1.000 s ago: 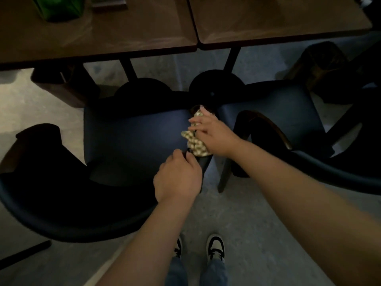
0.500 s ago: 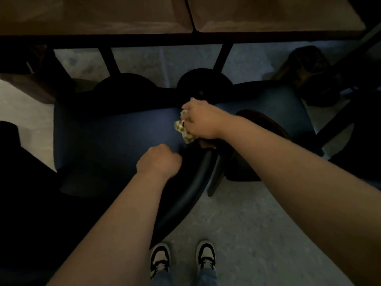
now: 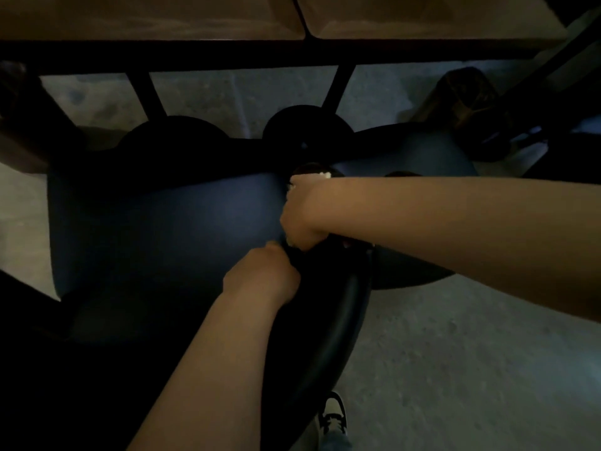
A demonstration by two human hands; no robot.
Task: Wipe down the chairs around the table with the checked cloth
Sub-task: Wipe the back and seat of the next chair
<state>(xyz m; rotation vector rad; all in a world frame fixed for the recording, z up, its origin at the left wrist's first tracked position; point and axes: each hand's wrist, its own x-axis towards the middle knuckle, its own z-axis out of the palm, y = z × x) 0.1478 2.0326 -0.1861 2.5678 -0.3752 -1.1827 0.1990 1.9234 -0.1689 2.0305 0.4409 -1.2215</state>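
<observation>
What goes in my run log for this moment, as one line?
phase: wiping | right hand: grips checked cloth at chair seat edge | left hand: grips chair backrest rim

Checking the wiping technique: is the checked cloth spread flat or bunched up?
Bunched up. Only small pale bits of the checked cloth peek out around the right hand, which grips it against the chair.

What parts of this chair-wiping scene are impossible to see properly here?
Head view only:
- Cloth: mostly hidden under the right hand.
- Left hand fingers: curled behind the knuckles over the chair edge.
- Table: top cut off by the frame.
- Chair back: lost in darkness.
</observation>
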